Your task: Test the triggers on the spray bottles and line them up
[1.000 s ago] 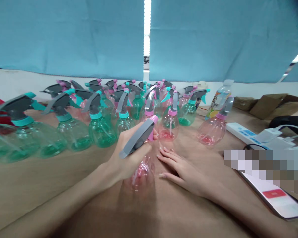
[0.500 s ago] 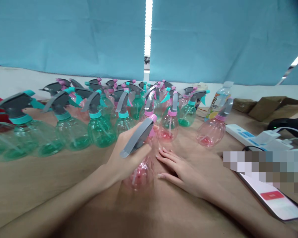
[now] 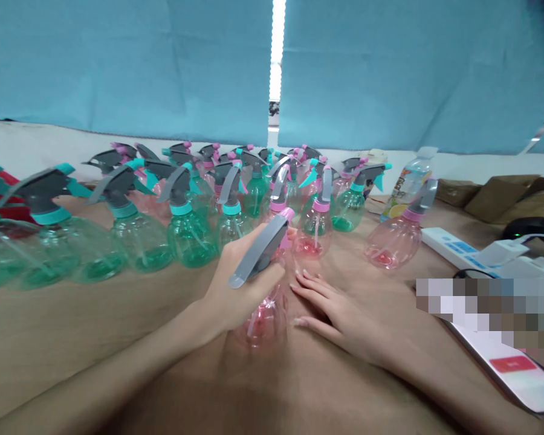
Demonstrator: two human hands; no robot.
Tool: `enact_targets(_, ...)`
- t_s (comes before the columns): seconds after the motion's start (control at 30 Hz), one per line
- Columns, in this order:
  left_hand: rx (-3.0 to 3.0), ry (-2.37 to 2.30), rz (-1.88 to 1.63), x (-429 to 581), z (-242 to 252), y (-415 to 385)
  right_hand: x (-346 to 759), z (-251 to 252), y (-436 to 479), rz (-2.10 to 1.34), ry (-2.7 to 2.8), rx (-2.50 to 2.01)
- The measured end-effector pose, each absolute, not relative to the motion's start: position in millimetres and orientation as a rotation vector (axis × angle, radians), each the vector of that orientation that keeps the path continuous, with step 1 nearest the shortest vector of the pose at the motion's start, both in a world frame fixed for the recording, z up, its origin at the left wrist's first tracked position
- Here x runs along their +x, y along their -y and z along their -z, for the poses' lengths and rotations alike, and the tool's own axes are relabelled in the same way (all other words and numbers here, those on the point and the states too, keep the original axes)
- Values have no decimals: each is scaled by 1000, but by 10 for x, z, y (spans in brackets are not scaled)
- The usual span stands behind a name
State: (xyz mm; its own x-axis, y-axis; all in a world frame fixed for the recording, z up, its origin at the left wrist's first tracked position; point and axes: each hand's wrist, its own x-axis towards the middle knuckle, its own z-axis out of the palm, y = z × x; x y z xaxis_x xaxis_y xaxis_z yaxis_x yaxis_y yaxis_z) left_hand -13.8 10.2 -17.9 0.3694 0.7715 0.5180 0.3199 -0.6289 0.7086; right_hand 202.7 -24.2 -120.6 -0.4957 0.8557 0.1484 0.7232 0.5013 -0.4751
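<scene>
My left hand (image 3: 236,284) is wrapped round the neck of a pink spray bottle (image 3: 265,323) with a grey and pink trigger head. The bottle stands close in front of me, and my fingers partly hide its collar and trigger. Flat on the table to its right lies my right hand (image 3: 340,314), fingers spread, holding nothing. Just beyond the hands are another pink spray bottle (image 3: 312,241) and a clear one with a turquoise collar (image 3: 233,226). A further pink spray bottle (image 3: 392,244) leans at the right.
Several green spray bottles (image 3: 193,241) form a row on the left, with more pink and green ones behind. At the right are a drink bottle (image 3: 405,181), a power strip (image 3: 453,248) with plugs, a phone (image 3: 517,368) and cardboard boxes (image 3: 503,196). A blue curtain (image 3: 118,66) hangs behind.
The whole scene has shifted slightly to the right in view. My left hand keeps its grip on the pink spray bottle, and my right hand still lies flat.
</scene>
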Motion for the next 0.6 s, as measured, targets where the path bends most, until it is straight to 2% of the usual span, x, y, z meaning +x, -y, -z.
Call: enact_targets(0.6,2073,-848,-1160,-123,179,-93,2018,1175,250,-487,2401,-1319)
